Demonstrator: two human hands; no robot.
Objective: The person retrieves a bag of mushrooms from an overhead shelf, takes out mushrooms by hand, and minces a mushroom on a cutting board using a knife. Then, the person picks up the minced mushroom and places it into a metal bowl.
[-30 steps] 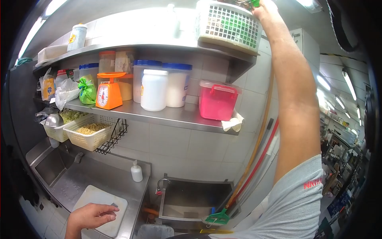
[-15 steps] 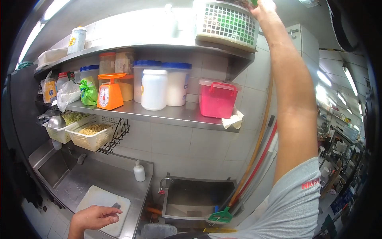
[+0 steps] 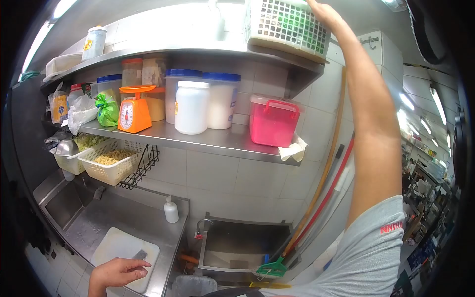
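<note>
My left hand [image 3: 120, 273] hovers over the near edge of a white cutting board [image 3: 115, 244], fingers loosely stretched and thumb apart, holding nothing. A small grey object [image 3: 141, 255] shows just beyond its fingers; what it is, I cannot make out. High up, my right hand [image 3: 326, 16] reaches to the top rim of a white lattice basket [image 3: 287, 27] on the upper shelf. The frame's top edge cuts off its fingers, so any hold is hidden. Dark and green contents show through the basket's holes.
On the lower shelf [image 3: 222, 144] stand an orange scale [image 3: 134, 114], a white jar [image 3: 192, 108] and a pink box [image 3: 274, 121]. Below are a noodle basket [image 3: 110, 166], a soap bottle [image 3: 170, 210] and a sink [image 3: 247, 242]. Long handles [image 3: 326, 173] lean at the right.
The green item at my right fingers no longer shows; that hand now sits at the basket's rim, its fingers out of frame. My left hand has barely moved. The view has shifted slightly.
</note>
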